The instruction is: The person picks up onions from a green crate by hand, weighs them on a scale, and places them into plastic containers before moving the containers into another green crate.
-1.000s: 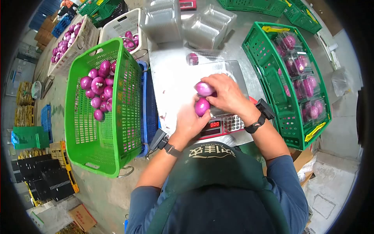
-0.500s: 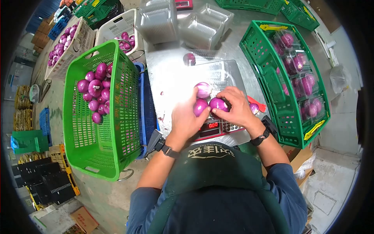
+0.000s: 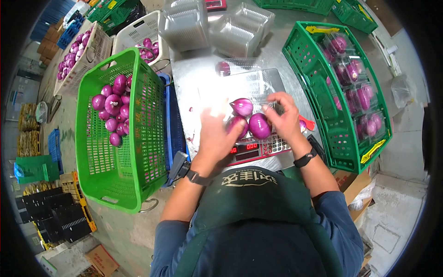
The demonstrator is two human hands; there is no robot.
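Observation:
Three red onions sit close together in a clear plastic box (image 3: 253, 136) on the digital scale (image 3: 240, 159): a streaked one (image 3: 242, 107) at the back, one (image 3: 260, 126) at right and one (image 3: 236, 124) at left. My left hand (image 3: 213, 135) is around the left onion, its thumb across the top; the other fingers are blurred. On the right side, my right hand (image 3: 284, 119) has its fingers curled at the edge of the clear plastic, apart from the right onion. The scale's red display reads 0.00.
A green crate (image 3: 138, 152) with loose onions stands left. At right, another green crate (image 3: 318, 106) holds packed onions. Stacked clear boxes (image 3: 184, 27) stand at the back of the metal table (image 3: 184, 83). A red-handled tool (image 3: 310, 123) lies beside my right hand.
My right hand has come off the right onion and moved up and right to the plastic edge. The onions have turned slightly and lie apart more visibly. My left hand has shifted a little left.

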